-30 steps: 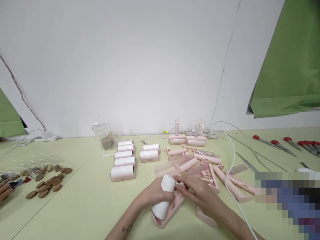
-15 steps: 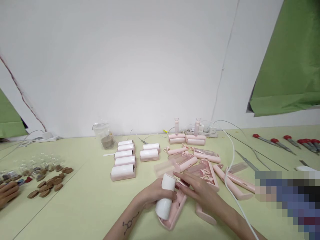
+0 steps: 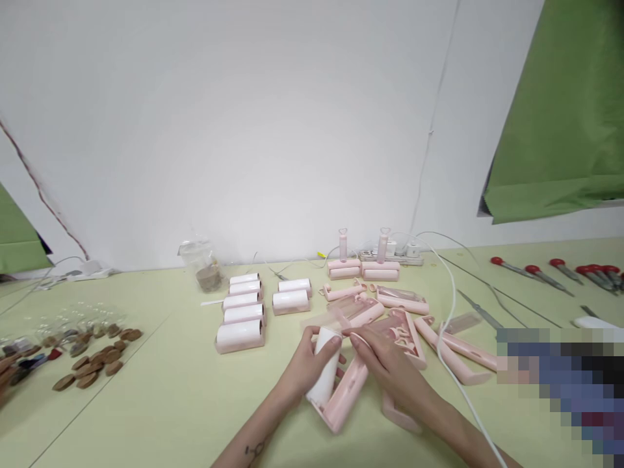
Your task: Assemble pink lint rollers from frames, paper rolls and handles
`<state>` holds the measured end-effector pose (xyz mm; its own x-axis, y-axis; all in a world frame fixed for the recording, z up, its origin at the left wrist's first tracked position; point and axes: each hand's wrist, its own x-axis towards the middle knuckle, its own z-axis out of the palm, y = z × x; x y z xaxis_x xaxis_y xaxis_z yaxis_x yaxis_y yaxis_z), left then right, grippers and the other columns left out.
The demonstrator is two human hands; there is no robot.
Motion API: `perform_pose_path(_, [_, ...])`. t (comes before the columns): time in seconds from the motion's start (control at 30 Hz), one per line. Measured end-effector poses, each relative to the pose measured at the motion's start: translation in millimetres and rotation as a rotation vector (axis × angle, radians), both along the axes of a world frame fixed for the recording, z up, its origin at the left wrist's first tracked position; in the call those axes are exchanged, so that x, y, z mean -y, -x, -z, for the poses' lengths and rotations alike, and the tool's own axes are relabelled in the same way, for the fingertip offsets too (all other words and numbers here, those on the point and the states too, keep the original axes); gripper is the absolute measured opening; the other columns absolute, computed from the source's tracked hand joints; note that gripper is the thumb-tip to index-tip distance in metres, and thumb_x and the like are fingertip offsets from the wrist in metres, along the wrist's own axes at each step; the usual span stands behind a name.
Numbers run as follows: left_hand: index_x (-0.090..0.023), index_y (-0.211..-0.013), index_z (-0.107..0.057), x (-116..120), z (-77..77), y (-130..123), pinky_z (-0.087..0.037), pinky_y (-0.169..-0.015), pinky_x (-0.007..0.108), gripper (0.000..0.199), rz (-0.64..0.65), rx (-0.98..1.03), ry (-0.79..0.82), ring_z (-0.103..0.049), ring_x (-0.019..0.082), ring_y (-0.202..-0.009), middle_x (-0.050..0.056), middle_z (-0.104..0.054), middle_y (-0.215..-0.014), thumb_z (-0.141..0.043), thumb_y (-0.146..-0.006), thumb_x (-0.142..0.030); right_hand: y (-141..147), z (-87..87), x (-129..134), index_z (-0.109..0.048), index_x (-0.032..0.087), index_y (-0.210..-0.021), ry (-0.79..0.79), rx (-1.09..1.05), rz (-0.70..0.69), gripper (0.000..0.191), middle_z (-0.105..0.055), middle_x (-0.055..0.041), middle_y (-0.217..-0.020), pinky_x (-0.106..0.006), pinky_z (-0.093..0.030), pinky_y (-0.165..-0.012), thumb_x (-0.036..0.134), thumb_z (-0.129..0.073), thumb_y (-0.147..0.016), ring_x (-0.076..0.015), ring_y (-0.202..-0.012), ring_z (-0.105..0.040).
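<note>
My left hand (image 3: 311,364) is wrapped round a white roll (image 3: 322,374), its thumb near the upper end. The roll sits along the left side of an opened pink case (image 3: 347,398), which is tilted over the table. My right hand (image 3: 377,356) grips the upper end of that case, the thumb and fingers pressed together there. Some fingertips of the left hand show between roll and case. Just beyond the hands lie pink case parts (image 3: 365,314) and clear plastic pieces.
White rolls in pink holders (image 3: 240,337) stand to the left. A white cable (image 3: 454,292) runs down the right side, near red-handled tools (image 3: 536,272). Brown discs (image 3: 88,370) lie at far left, by a person's blurred hand (image 3: 7,374). A bag (image 3: 208,276) stands at the back.
The left thumb has moved up the white roll. The pink case has turned, so its smooth pink side shows beside the roll. My right hand has closed on its upper end.
</note>
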<state>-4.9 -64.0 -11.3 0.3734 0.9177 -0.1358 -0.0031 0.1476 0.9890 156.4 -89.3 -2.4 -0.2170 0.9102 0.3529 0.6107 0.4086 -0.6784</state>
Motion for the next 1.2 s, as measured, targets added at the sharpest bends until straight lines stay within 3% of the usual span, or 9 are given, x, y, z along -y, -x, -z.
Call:
perform_pose_path(0.1, [-0.020,-0.090,-0.035,-0.7,6.2,-7.8,-0.048,-0.043,0.026,0.046,-0.071,0.083,0.053,-0.060,0.016,-0.052,0.000,-0.056,-0.068,-0.052,-0.068,-0.057,1.4,1.0,2.1,-0.051,0.023,-0.104,0.030,0.041,0.003,0.032,-0.062,-0.0037,-0.092,-0.029,-0.042,-0.070,0.035,-0.026,-0.088,-0.0192,-0.085,-0.057])
perform_pose_path(0.23, [-0.020,-0.092,-0.034,1.6,5.5,-9.2,-0.049,-0.045,0.028,0.048,-0.102,0.146,0.129,-0.062,0.017,-0.053,0.000,-0.057,-0.070,-0.053,-0.068,-0.057,0.2,-0.5,3.7,-0.046,0.022,-0.110,0.101,0.099,0.029,0.034,-0.063,-0.0021,-0.073,-0.030,-0.042,-0.062,0.036,-0.025,-0.087,-0.0195,-0.067,-0.058])
perform_pose_path(0.43, [-0.021,-0.094,-0.034,5.4,-3.3,-6.0,-0.051,-0.047,0.032,0.047,-0.043,0.158,0.224,-0.063,0.019,-0.056,-0.001,-0.058,-0.070,-0.051,-0.070,-0.057,-1.6,-4.5,3.8,-0.044,0.022,-0.110,0.111,0.150,0.048,0.032,-0.061,-0.0025,-0.070,-0.031,-0.040,-0.061,0.036,-0.028,-0.087,-0.0207,-0.069,-0.058])
perform_pose_path(0.77, [-0.019,-0.095,-0.040,9.0,1.1,-6.8,-0.047,-0.046,0.026,0.048,0.113,0.058,0.174,-0.061,0.017,-0.056,0.002,-0.060,-0.070,-0.049,-0.070,-0.059,-1.1,-0.7,4.2,-0.036,0.022,-0.115,0.123,0.127,0.042,0.032,-0.057,0.0008,-0.065,-0.029,-0.039,-0.058,0.035,-0.027,-0.087,-0.0194,-0.064,-0.057])
perform_pose_path(0.9, [-0.016,-0.099,-0.045,5.5,-1.3,-0.6,-0.045,-0.053,0.027,0.048,0.167,-0.004,0.064,-0.058,0.015,-0.058,0.003,-0.060,-0.071,-0.053,-0.070,-0.054,-1.0,2.9,1.9,-0.042,0.022,-0.105,0.106,0.166,0.017,0.025,-0.060,-0.0020,-0.074,-0.028,-0.039,-0.059,0.032,-0.027,-0.087,-0.0196,-0.069,-0.058])
perform_pose_path(1.0, [-0.014,-0.094,-0.053,4.4,-6.6,3.5,-0.043,-0.064,0.026,0.041,0.225,-0.090,-0.142,-0.056,0.016,-0.071,0.003,-0.060,-0.079,-0.054,-0.072,-0.048,1.0,8.5,-1.0,-0.044,0.021,-0.092,0.055,0.206,-0.018,0.020,-0.061,-0.0047,-0.082,-0.028,-0.040,-0.059,0.028,-0.027,-0.087,-0.0197,-0.072,-0.058])
perform_pose_path(1.1, [-0.015,-0.098,-0.053,9.2,-10.5,3.8,-0.041,-0.071,0.026,0.034,0.170,-0.223,-0.339,-0.053,0.017,-0.081,0.002,-0.059,-0.089,-0.052,-0.074,-0.040,4.0,14.4,-2.0,-0.042,0.019,-0.094,0.007,0.209,-0.032,0.020,-0.060,-0.0070,-0.087,-0.028,-0.041,-0.061,0.026,-0.025,-0.087,-0.0197,-0.074,-0.058])
perform_pose_path(1.2, [-0.021,-0.110,-0.044,16.5,-12.1,4.1,-0.041,-0.065,0.025,0.055,0.096,-0.449,-0.419,-0.053,0.018,-0.077,0.001,-0.058,-0.090,-0.063,-0.062,-0.038,5.2,14.6,0.2,-0.042,0.019,-0.095,0.017,0.180,-0.037,0.023,-0.059,-0.0077,-0.086,-0.029,-0.042,-0.063,0.027,-0.022,-0.088,-0.0196,-0.076,-0.057])
